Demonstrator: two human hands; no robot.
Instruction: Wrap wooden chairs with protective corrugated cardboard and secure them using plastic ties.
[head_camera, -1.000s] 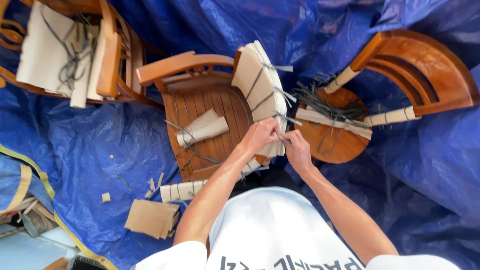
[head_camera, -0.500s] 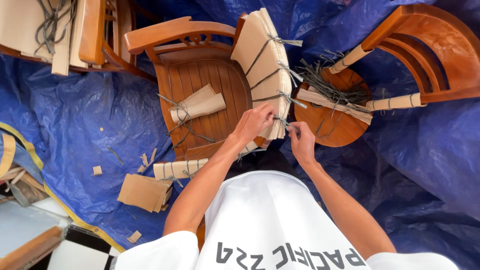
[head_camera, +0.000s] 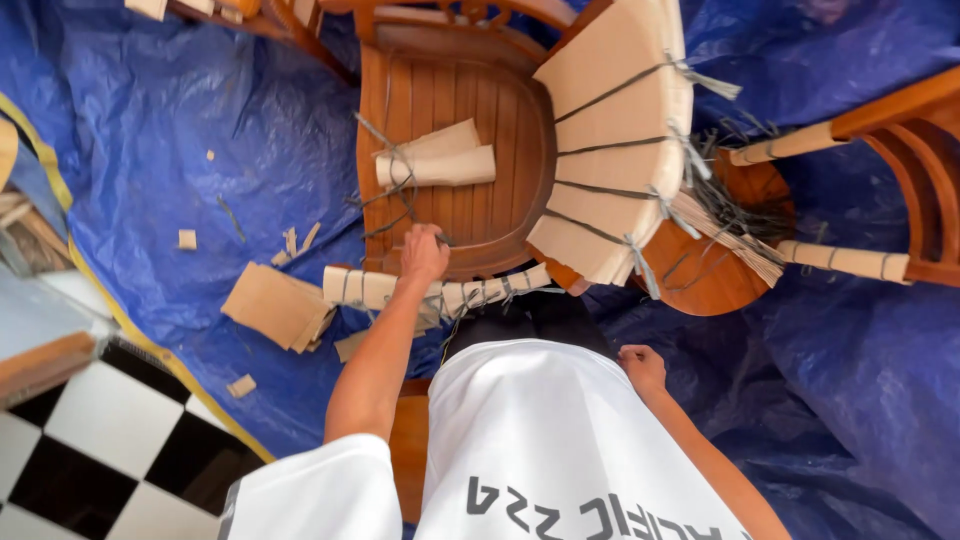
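Left hand (head_camera: 424, 253) on the front edge of the wooden chair seat (head_camera: 455, 205), fingers curled, pinching something too small to tell; right hand (head_camera: 642, 368) fisted near the white shirt (head_camera: 540, 440), apart from the cardboard-wrapped backrest (head_camera: 615, 150) above the blue tarp (head_camera: 150, 150)

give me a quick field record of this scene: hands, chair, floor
left hand: resting on the front edge of the wooden chair seat
right hand: closed in a fist, held by the white shirt, touching no chair
chair armrest: wrapped in cardboard tied with straps
on seat: rolled cardboard bundle
floor: blue tarp, cardboard scraps
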